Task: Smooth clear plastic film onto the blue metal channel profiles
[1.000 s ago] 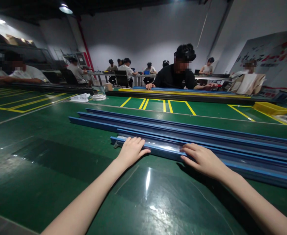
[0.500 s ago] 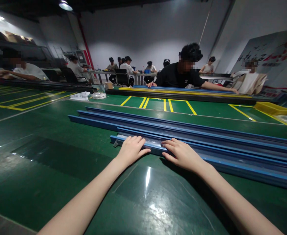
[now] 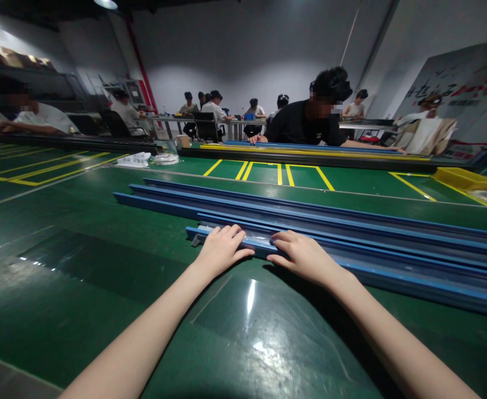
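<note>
A long blue channel (image 3: 376, 277) lies on the green table, nearest me. At its left end, my left hand (image 3: 223, 244) lies over the near wall, fingers curled inside and thumb along the front face. Farther right, my right hand (image 3: 297, 252) rests on the same wall, fingertips over its edge and thumb low in front. A clear plastic strip (image 3: 257, 237) shows in the channel between my hands; its lie under the fingers is hidden. A small grey piece (image 3: 195, 240) sticks out at the channel's left end. Another blue channel (image 3: 164, 203) lies just behind.
Across the table a person in black (image 3: 305, 124) leans over yellow strips (image 3: 309, 153) and dark bars (image 3: 268, 159). A yellow tray (image 3: 463, 178) stands at right. A white packet (image 3: 133, 160) and a clear coil (image 3: 165, 159) lie at back left. Other people sit farther off.
My right hand has slid slightly to the left along the channel, its thumb a little higher. The left hand keeps its place. The view has shifted slightly.
</note>
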A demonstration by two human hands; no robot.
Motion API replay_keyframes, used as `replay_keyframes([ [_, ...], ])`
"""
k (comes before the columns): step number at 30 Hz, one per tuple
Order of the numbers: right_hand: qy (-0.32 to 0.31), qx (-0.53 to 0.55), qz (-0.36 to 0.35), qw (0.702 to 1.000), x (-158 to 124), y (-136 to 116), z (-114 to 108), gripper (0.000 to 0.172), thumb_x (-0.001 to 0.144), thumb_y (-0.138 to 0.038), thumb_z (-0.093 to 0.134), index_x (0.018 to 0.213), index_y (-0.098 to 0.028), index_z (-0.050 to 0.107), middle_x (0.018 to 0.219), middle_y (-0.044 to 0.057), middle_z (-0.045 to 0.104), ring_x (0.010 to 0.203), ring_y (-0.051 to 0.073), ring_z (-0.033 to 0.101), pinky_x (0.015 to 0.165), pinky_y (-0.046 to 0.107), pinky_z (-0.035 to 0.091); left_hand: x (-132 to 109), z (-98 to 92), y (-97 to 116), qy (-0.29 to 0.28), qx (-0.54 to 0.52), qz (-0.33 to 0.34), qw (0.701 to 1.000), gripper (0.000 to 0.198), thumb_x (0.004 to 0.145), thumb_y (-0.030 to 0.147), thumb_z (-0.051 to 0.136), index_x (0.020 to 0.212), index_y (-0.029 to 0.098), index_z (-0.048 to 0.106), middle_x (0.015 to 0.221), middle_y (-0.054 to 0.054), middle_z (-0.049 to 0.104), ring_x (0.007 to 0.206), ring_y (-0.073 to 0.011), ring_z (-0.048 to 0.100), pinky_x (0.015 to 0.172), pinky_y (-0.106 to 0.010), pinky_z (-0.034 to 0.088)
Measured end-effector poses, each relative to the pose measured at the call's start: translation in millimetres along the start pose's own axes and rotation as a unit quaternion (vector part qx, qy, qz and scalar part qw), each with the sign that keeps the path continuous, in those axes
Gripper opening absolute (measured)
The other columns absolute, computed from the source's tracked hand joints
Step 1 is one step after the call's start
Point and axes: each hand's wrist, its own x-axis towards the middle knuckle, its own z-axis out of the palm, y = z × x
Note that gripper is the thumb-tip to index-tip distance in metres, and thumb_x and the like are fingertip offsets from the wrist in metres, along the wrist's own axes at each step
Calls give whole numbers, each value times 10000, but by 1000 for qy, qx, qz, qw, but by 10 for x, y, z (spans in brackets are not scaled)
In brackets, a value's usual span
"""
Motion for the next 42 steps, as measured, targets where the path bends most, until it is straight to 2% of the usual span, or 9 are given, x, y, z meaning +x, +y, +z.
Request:
replay_keyframes([
  [6,-13,0,1,1000,29,-28,1,350,852,-375,341,865,-157,614,910,89,604,870,168,551,721,248,400,-10,-35,0,-20,20,10,1000,406,802,526,364,960,186,520,910,-57,558,830,-195,515,682,-295,348],
  [13,-54,-20,17,998,-20,-88,-99,339,851,-355,338,758,-150,592,780,72,599,731,156,555,604,238,367,-12,-95,56,-55,-1,-11,998,403,794,534,370,910,182,528,883,-62,545,816,-200,519,683,-291,379],
  [22,-84,18,-8,996,-119,7,-180,337,837,-382,350,824,-181,620,932,76,596,825,166,559,698,254,398,-30,-134,129,-50,-29,7,998,435,791,557,351,930,180,520,894,-57,548,839,-203,517,698,-304,396],
  [30,-65,53,18,996,-74,-57,-126,327,821,-371,367,916,-167,605,981,88,580,859,174,552,736,273,421,-12,-234,-117,-101,-126,-6,987,393,767,553,410,908,211,542,962,-22,562,874,-178,534,733,-271,404],
  [42,-51,73,-19,996,191,-253,-17,309,809,-352,394,958,-157,580,1047,103,549,950,182,519,795,281,411,-87,-284,-417,-124,-180,-63,974,480,738,607,395,939,218,590,972,-27,596,870,-186,554,726,-249,401],
])
